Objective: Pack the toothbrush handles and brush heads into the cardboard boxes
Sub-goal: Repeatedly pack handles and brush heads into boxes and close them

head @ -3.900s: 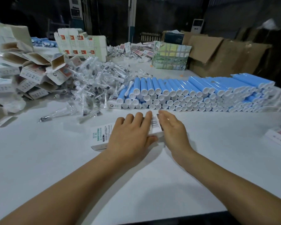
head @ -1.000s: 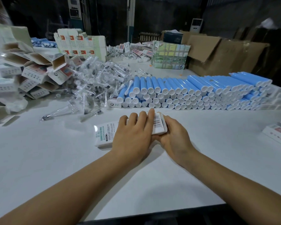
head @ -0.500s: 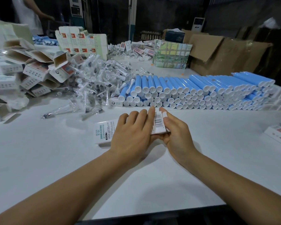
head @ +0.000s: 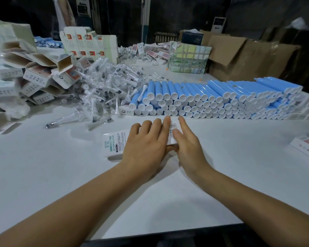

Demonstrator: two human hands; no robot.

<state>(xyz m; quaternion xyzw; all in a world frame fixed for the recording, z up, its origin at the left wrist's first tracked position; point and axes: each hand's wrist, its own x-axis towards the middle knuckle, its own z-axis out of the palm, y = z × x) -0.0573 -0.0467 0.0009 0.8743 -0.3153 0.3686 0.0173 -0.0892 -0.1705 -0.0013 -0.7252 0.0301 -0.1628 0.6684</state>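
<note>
A white printed cardboard box (head: 114,142) lies flat on the white table (head: 52,175) in front of me. My left hand (head: 146,145) lies palm down on its middle with straight fingers, thumb tucked under the near edge. My right hand (head: 187,143) rests on the box's right end by the barcode, fingers straight. A long stack of blue toothbrush handles (head: 212,98) with white caps lies just beyond. A heap of bagged brush heads (head: 103,90) lies to the left of the stack.
Open empty boxes (head: 39,72) are piled at the far left. Packed boxes (head: 307,145) lie at the right edge. Large brown cartons (head: 243,56) and a green patterned box (head: 189,57) stand at the back. A person stands in the far background.
My right hand has let go of the box's right end and now lies flat on it with straight fingers. My left hand stays pressed on the box.
</note>
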